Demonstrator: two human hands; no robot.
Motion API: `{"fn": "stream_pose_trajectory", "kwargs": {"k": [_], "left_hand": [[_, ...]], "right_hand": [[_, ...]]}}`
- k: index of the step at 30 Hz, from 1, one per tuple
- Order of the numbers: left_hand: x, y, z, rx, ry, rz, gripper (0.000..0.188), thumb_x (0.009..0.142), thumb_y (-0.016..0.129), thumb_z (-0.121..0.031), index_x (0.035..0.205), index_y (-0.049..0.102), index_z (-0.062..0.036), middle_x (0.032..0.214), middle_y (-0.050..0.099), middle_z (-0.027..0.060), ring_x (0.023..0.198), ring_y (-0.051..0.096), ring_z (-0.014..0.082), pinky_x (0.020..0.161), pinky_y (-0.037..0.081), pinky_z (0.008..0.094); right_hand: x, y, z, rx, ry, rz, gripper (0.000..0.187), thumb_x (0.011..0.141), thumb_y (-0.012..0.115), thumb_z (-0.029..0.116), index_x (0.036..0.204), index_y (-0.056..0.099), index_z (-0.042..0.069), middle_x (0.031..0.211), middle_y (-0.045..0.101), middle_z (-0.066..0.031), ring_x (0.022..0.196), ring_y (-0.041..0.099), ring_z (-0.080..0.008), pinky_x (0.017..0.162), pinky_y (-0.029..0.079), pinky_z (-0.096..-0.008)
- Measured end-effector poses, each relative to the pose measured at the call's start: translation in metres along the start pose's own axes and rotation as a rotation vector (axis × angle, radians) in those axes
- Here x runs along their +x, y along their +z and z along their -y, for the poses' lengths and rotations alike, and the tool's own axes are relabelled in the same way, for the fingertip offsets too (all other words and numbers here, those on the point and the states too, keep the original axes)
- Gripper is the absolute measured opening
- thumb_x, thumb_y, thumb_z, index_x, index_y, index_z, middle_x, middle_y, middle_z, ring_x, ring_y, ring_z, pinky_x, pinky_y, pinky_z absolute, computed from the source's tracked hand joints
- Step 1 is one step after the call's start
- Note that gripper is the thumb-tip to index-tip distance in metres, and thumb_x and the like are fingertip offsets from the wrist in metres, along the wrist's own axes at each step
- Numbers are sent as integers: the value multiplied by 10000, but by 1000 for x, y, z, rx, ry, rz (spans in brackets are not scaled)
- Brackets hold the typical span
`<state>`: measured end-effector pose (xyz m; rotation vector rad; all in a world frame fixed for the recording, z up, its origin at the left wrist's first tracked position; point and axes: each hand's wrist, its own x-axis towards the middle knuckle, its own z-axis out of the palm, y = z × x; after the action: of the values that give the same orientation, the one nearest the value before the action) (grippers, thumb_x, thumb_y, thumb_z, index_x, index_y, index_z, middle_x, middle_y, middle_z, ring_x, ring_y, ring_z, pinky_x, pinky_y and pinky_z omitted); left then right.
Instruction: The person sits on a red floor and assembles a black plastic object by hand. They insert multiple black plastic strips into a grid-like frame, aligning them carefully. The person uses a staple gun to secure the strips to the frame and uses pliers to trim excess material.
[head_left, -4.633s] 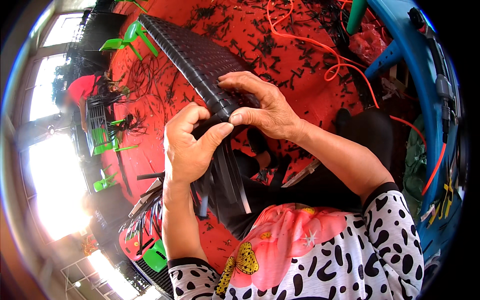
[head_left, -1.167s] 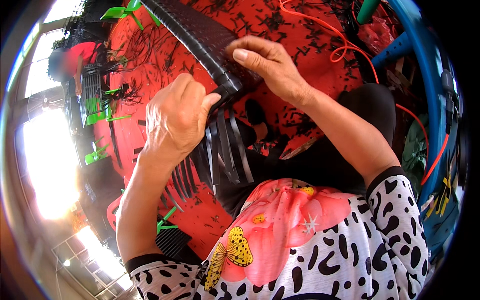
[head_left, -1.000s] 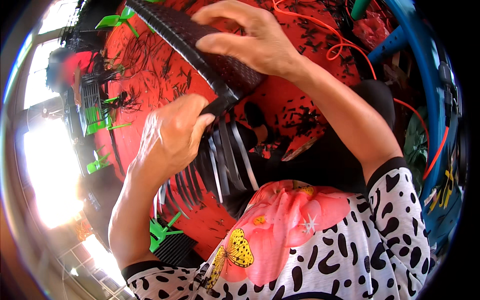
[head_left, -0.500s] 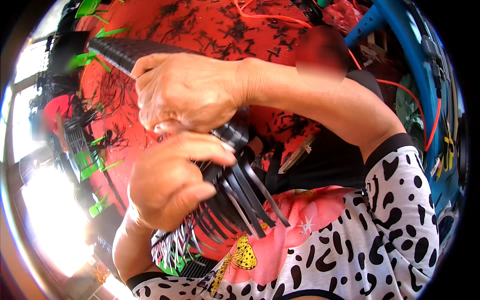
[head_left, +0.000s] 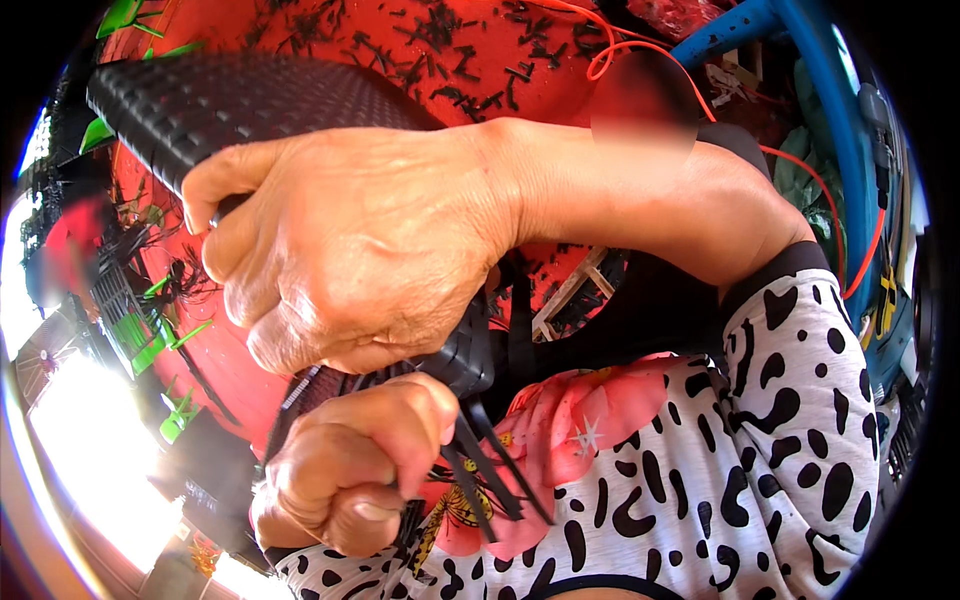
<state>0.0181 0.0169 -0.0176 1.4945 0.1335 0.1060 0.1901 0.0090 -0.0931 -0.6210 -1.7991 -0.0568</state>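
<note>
A black woven piece, made of flat shiny strips, slants across the upper left to the middle; loose strips hang from its lower end by my shirt. My right hand is wrapped over its edge, knuckles up, fingertips mostly hidden. Below it, my left hand is curled into a closed fist beside the loose strips. Whatever that fist holds, if anything, is hidden behind the fingers.
Short black scraps litter the red surface. An orange cord runs toward a blue frame on the right. Green-legged items line the left side. A wooden frame piece lies near my lap.
The woven piece has come up and closer, showing more of its flat side. My right hand moved left with it. My left hand dropped lower and curled its fingers into a fist.
</note>
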Motion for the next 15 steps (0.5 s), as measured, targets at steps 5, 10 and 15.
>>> {"fn": "stream_pose_trajectory", "kwargs": {"k": [5, 10, 15], "left_hand": [[-16, -16, 6, -246, -30, -222, 311, 1004, 403, -307, 789, 388, -82, 624, 405, 29, 497, 362, 136, 544, 391, 356], [15, -50, -4, -287, 11, -229, 269, 1025, 337, -254, 837, 461, -108, 638, 349, -42, 477, 311, 73, 501, 360, 274], [24, -60, -13, -336, -25, -337, 340, 1012, 391, -275, 735, 406, -78, 644, 396, 23, 485, 335, 96, 503, 378, 305]], "right_hand": [[0, 7, -6, -98, 16, -74, 184, 754, 595, 288, 691, 635, 120, 707, 623, -26, 807, 606, -218, 928, 389, -417], [8, 2, -37, -292, -56, -196, 100, 690, 610, 154, 704, 518, 119, 700, 498, -29, 779, 530, -215, 846, 349, -391], [11, -8, -32, -247, 48, -140, 146, 649, 595, 77, 717, 470, 112, 688, 405, -44, 712, 468, -233, 784, 323, -379]]}}
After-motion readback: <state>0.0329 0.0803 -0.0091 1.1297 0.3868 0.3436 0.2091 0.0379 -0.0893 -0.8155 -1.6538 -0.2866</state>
